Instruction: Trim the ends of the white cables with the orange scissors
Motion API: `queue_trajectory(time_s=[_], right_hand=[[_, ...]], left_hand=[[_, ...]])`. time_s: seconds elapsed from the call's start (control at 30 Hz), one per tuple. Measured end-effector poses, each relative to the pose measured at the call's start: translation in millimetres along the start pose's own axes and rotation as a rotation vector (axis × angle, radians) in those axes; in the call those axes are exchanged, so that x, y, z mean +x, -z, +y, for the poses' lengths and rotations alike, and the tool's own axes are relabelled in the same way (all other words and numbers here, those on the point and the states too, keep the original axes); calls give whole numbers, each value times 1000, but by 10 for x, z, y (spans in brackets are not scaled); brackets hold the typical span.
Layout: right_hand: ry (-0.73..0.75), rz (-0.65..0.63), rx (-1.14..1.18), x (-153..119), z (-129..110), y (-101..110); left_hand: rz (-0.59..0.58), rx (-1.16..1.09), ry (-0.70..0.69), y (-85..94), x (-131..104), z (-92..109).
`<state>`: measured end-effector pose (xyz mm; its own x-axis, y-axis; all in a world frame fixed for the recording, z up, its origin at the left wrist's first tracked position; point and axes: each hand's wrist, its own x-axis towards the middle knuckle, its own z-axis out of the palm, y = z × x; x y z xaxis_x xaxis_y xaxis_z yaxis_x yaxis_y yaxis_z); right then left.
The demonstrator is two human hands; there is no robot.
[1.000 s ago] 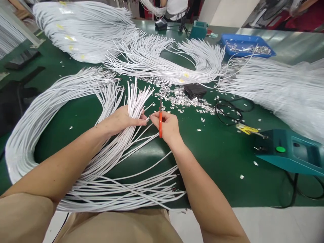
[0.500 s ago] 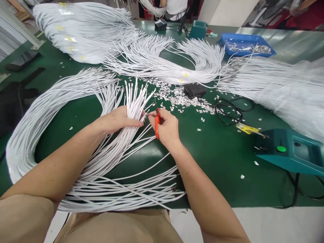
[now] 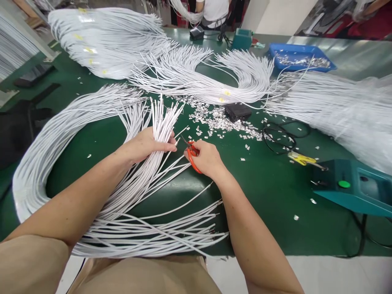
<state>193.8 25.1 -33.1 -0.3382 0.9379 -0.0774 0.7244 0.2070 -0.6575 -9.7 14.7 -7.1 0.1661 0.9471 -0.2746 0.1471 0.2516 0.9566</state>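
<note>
My left hand (image 3: 150, 143) is wrapped round a bundle of white cables (image 3: 163, 122), whose cut ends fan upward above the fingers. In my right hand (image 3: 206, 157) is a pair of scissors (image 3: 193, 157) with orange handles. Their dark blades point up and left, close to a single cable end beside my left thumb. Below my hands, more loose white cables (image 3: 159, 232) lie across the green table (image 3: 257, 216), their ends toward my right forearm. Just left of the held bundle stands another cluster of cable ends (image 3: 136, 118).
Small silvery scraps (image 3: 211, 118) lie scattered beyond my hands around a black box (image 3: 237, 111). Large cable bundles (image 3: 104, 45) lie at the back. A blue tray (image 3: 301, 57) holds more scraps. At right are a teal machine (image 3: 352, 183) and yellow-handled pliers (image 3: 301, 158).
My right hand and the scissors have drawn slightly right and down, away from my left hand. The scissors have turned, and their blades now slant left. My left hand keeps its hold.
</note>
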Motion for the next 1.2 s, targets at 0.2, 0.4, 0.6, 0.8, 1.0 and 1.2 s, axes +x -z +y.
queue_trajectory(time_s=[0.2, 0.4, 0.6, 0.8, 1.0, 1.2], right_hand=[[49, -31, -165, -12, -42, -14], [85, 4, -210, -32, -45, -22], [92, -3, -206, -20, -25, -50], [63, -35, -128, -24, -25, -51], [7, 80, 265, -20, -62, 21], [-90, 118, 808, -30, -189, -15]], left_hand=[[35, 74, -60, 3, 28, -54], [82, 165, -97, 4, 38, -87], [103, 274, -111, 3, 10, -41], [121, 223, -92, 14, 22, -67], [85, 341, -131, -6, -3, -3], [105, 422, -135, -88, -23, 33]])
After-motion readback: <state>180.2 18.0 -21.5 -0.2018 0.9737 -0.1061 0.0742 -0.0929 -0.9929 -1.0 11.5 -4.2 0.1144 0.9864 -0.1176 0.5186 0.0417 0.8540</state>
